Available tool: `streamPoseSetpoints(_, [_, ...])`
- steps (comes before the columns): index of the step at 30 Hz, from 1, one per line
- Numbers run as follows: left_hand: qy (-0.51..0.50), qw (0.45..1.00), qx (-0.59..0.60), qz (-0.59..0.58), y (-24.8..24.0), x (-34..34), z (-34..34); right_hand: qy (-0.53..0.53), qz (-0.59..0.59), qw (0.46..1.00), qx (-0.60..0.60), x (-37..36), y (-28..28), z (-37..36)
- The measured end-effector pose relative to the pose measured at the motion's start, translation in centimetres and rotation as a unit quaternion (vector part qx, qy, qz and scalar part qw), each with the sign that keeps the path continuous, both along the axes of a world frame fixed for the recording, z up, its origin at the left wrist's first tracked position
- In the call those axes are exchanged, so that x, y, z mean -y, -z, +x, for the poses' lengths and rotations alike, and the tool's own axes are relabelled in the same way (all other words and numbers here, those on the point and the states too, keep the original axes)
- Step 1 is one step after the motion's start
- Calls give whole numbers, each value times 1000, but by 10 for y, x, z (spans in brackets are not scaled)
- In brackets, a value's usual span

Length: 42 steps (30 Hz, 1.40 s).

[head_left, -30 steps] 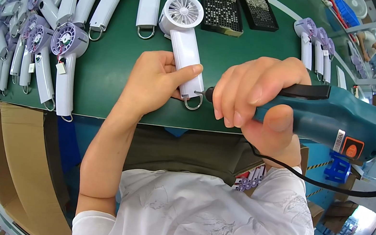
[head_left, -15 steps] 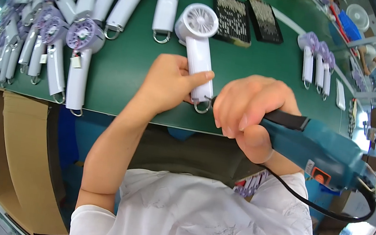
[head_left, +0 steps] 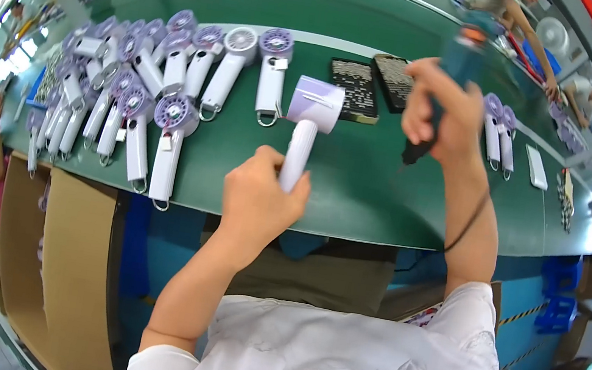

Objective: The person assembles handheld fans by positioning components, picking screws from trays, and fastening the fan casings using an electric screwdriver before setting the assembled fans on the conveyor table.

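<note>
Left hand (head_left: 261, 197) is wrapped around the lower end of a small handheld fan's (head_left: 306, 130) white handle, lifting it just above the green worktop (head_left: 379, 190) near the front edge, with the pale purple head pointing away toward the far side. The fan looks like light, hollow plastic: stiff, smooth and a little slippery, so a full fist around the slim handle seems the sound place to take it. The round head holds the grille and blades, which I judge the more delicate part, better left untouched. With the head out at the far end it probably wants to tip forward, so a firm, low grip helps.

To the left, a crowd of finished fans (head_left: 126, 94) lies in rows on the worktop, white handles toward the near edge, purple heads toward the far side, many touching one another. Two more fans (head_left: 252, 71) lie just left of the held one. Just beyond the held fan sit two dark flat trays (head_left: 372, 85) side by side.

Further right, the right hand (head_left: 441, 111) is closed around a teal power screwdriver (head_left: 456, 63), raised above the worktop with its dark tip pointing down and apart from the fan; a black cable (head_left: 470, 222) trails down along the forearm. The tool looks heavier and stiffer than the fan. At far right, a few more fans (head_left: 499, 131) lie on the worktop.
</note>
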<state>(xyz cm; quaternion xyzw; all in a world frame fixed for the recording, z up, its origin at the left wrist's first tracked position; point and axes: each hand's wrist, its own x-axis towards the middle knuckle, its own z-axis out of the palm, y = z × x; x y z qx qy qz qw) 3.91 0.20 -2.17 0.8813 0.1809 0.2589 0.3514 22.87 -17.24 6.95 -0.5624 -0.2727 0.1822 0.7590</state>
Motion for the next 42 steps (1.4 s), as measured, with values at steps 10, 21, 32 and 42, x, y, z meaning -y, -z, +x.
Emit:
streamPoseSetpoints(10, [-18, 973, -22, 230, 17, 31, -2, -65, -254, 964, -50, -6, 59, 0])
streamPoseSetpoints(21, [109, 987, -97, -61, -15, 27, 35, -43, -250, 964, -83, 14, 85, 23])
streamPoseSetpoints(32, [370, 919, -87, -105, 1, -46, 121, -42, -278, 956, -83, 4, 85, 21])
streamPoseSetpoints(42, [354, 925, -107, -86, -6, -42, 122, -2, -265, 959, -100, -3, 69, 21])
